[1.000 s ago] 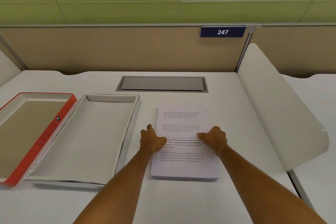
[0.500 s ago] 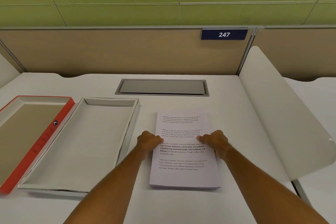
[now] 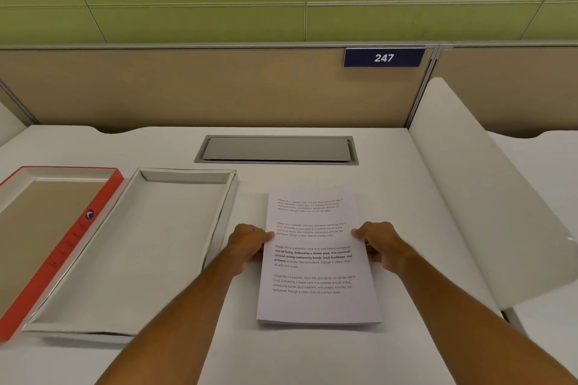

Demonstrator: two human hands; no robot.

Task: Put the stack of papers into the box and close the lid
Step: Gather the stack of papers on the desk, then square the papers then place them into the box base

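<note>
Both hands have shifted outward from the top sheet to the long edges of the stack of papers (image 3: 316, 256), which now appears raised slightly at its near end. Left hand (image 3: 248, 244) clamps the left edge, thumb on top and fingers (image 3: 257, 255) curled under. Right hand (image 3: 380, 244) clamps the right edge the same way. The stack sits over the table (image 3: 312, 359), to the right of the box (image 3: 131, 256) and apart from it.

Task status:
- Box: open, white, nothing inside.
- Lid (image 3: 67, 247): red-edged, lying inverted on the table, touching the box's left side.
- Done: stack gripped.
- Remaining, as judged: carry the stack left, lower it into the box, then turn the lid over and seat it.
</note>
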